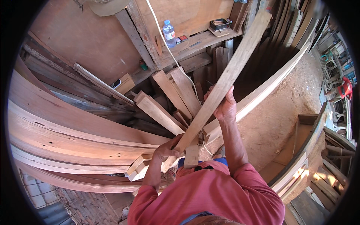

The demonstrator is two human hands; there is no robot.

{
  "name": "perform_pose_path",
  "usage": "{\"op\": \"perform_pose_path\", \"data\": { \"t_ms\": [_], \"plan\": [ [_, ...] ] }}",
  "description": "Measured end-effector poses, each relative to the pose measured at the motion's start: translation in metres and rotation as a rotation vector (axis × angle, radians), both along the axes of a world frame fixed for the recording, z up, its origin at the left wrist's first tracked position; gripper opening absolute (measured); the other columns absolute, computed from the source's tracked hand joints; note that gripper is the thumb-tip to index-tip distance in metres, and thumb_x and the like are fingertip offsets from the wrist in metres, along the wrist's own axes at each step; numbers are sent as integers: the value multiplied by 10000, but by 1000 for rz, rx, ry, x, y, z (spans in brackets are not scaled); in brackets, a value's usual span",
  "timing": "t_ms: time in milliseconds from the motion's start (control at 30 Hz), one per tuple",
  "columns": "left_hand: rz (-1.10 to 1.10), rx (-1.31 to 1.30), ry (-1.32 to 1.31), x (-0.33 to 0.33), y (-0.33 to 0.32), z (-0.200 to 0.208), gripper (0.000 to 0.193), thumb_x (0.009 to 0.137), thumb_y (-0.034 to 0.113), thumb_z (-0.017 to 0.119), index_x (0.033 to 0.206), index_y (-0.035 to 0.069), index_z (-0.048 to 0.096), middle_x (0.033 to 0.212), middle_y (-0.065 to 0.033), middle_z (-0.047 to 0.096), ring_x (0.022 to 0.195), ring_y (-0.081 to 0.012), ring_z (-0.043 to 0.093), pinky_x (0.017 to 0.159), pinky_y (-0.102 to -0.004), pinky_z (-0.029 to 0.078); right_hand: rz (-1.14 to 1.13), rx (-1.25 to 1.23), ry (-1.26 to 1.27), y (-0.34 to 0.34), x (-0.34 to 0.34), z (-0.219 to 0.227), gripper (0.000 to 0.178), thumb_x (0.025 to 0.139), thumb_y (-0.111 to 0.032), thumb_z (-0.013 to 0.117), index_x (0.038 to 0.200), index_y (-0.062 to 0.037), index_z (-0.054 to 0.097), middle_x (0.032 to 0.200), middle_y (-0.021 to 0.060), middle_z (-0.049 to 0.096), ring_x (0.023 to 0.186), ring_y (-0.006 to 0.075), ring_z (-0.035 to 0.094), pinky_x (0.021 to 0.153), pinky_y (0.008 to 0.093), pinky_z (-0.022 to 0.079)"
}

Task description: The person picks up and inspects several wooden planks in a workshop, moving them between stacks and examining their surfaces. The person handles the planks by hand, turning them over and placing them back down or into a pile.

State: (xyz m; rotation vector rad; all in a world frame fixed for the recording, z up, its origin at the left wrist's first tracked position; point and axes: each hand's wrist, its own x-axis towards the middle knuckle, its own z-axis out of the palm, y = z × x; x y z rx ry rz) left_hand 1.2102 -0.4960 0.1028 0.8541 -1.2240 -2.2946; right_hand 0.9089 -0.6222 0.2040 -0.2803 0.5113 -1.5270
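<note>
The room is full of wood. A brown wall [86, 45] of flat, smooth sheets stands at the back, and a wooden shelf [202, 42] runs along it. On the shelf are a clear bottle [169, 34] with a blue cap and a small black tray [219, 24]. A thin white cord [174, 59] hangs down in front. To the right, the floor [279, 105] looks tan and dusty.

Big curved planks [71, 137] bend along the left, reddish and pale, with small dark holes. A long pale beam [262, 90] crosses on the right.

The long board [224, 78] is flat and straight, with a rough, grayish-tan face. It slants up in front of the person. The left hand [165, 150] is curled around its low end. The right hand [225, 107] is partly closed, holding it from below near the middle.
</note>
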Motion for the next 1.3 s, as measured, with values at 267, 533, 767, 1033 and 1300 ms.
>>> {"op": "perform_pose_path", "data": {
  "t_ms": [267, 533, 767, 1033, 1300],
  "plan": [
    [-329, 219, 177, -11, -14, -11, 1535, 463, 804, 946, 1591, -30, 323, 1323, -151, 655, 1232, -251, 658, 1071, -405, 532, -165, 228, 61, 13, -15, 1, 688, 1048, -703, 463, 1164, -46, 631, 1011, 122, 640, 886, 263, 613, 830, 454, 552],
    [-256, 271, 105, -32, -12, -3, 1313, 510, 651, 1019, 1510, -13, 489, 1295, -107, 688, 1208, -191, 643, 1050, -361, 520, -136, -17, -118, 31, -50, -6, 512, 1086, -466, 559, 1376, -47, 609, 1204, 135, 720, 1042, 306, 717, 983, 467, 589],
    [-89, -399, -417, -68, -43, 58, 1038, 645, 572, 990, 1408, 12, 565, 1305, -155, 708, 1233, -261, 669, 1044, -399, 528, -356, 107, -28, 78, -106, 18, 795, 1071, -643, 480, 1558, -17, 428, 1537, 210, 529, 1413, 379, 512, 1206, 541, 413],
    [-145, -781, -625, -98, -48, 65, 725, 847, 424, 868, 1390, 47, 571, 1206, -233, 717, 1133, -345, 712, 959, -428, 555, -413, 211, 167, 114, -130, -57, 482, 1054, -307, 689, 1397, 19, 592, 1340, 141, 676, 1250, 272, 647, 1121, 440, 502],
    [-426, 81, -193, -31, -49, 57, 711, 910, 189, 790, 1521, 0, 481, 1330, -124, 650, 1227, -177, 612, 1081, -361, 482, -655, 481, 140, 160, -190, -99, 482, 1134, -381, 505, 1431, -6, 565, 1359, 136, 655, 1230, 302, 648, 1093, 474, 524]
  ]
}}
